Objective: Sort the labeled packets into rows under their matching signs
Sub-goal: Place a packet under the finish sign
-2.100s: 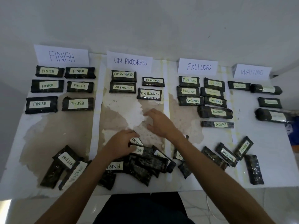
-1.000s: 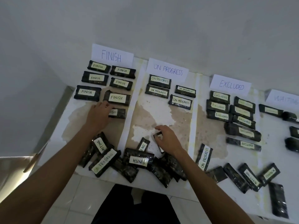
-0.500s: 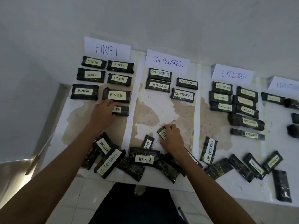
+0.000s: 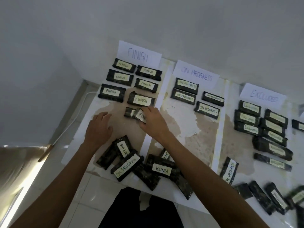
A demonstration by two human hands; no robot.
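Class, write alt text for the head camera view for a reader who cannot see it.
The right hand sets a FINISH packet against another packet in the column under the FINISH sign, while the left hand hovers open beside it. Sorted rows lie under ON PROGRESS and EXCLUDED signs; an unsorted pile sits at the table's near edge.

Plain grey wall [image 4: 164, 22] behind the stained white table [image 4: 205, 129]; pale tiled floor [image 4: 54, 186], brightly lit at left.
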